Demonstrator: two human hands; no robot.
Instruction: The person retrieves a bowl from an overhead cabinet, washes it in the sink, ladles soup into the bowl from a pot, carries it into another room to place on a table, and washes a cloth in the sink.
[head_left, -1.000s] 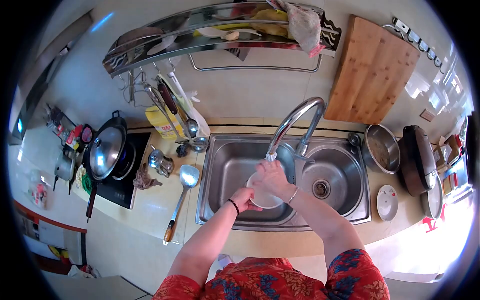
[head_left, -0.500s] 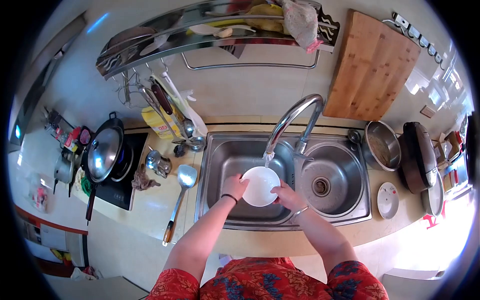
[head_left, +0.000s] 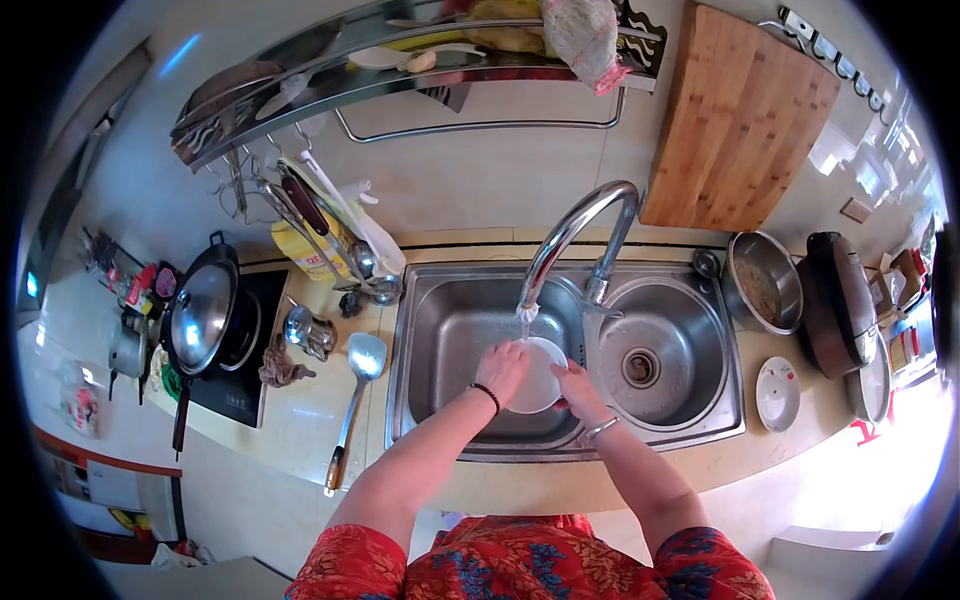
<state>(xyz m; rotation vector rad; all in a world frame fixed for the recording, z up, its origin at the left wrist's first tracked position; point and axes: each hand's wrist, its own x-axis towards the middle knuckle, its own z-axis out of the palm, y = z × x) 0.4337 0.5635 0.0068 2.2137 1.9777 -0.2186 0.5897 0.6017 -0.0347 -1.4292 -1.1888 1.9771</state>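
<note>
Over the left basin of the steel sink [head_left: 430,300], a white bowl [head_left: 545,385] sits below the tap's spout. Water runs from the tap [head_left: 565,245] onto it. My right hand [head_left: 582,392] grips the bowl's right rim, thumb on top and fingers mostly hidden beneath. My left hand [head_left: 502,370] lies across the bowl's left part with fingers stretched out near the stream, touching it and covering that side of the rim.
On the left are a spatula [head_left: 360,385], a metal pot [head_left: 310,332] and a lidded wok [head_left: 203,315] on the cooktop. Right of the sink stand a steel basin [head_left: 765,285], a small plate [head_left: 778,395] and a dark appliance [head_left: 835,310]. A cutting board [head_left: 738,120] leans on the wall.
My left hand has moved from the bowl's left rim to over its left part, fingers stretched out. The bowl has shifted slightly right, still in my right hand. The view has moved a little.
</note>
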